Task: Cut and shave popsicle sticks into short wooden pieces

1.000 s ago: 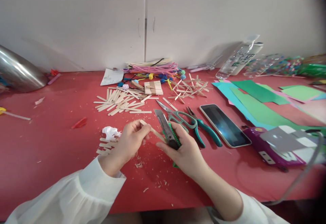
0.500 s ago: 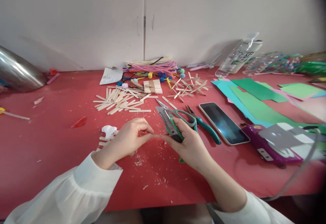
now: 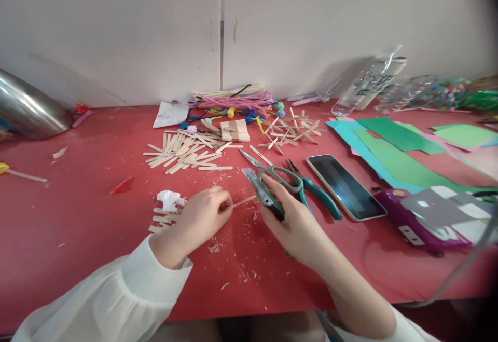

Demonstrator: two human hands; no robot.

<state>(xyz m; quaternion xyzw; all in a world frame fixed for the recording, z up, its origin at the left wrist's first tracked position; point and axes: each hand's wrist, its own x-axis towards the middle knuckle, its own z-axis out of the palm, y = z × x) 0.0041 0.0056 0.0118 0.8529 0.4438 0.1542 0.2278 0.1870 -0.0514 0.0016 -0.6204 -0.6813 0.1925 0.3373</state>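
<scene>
Red table top (image 3: 272, 298) is shown from above, its front edge lying nearest, with pale wood shavings (image 3: 213, 247) scattered behind that edge. A thin wooden stick (image 3: 244, 201) is pinched by the left hand (image 3: 204, 209), thumb and fingers drawn together, and its bare end is pointed toward the right hand (image 3: 298, 222), in which a green and black knife (image 3: 261, 189) is gripped, blade exposed and aimed away from the body. Whether stick and blade are touching cannot be told. From the shavings, whittling is judged to be under way; how much has been taken off this stick cannot be made out. Beside the left wrist, a few sticks (image 3: 161, 219) are laid next to white tissue (image 3: 168, 200); these may be finished, though that is uncertain. For moving, more room is offered on the left, where a red scrap (image 3: 122, 186) is set well apart from the hand; on the right, room is narrowed by scissors (image 3: 267, 166), pliers (image 3: 322, 199) and a phone (image 3: 346, 186). Farther back, a loose pile (image 3: 175, 147) of sticks is spread, apparently unworked, so plenty seems left. Behind it, reach is bounded by pipe cleaners (image 3: 233, 99), then white cupboard doors (image 3: 116, 30).
</scene>
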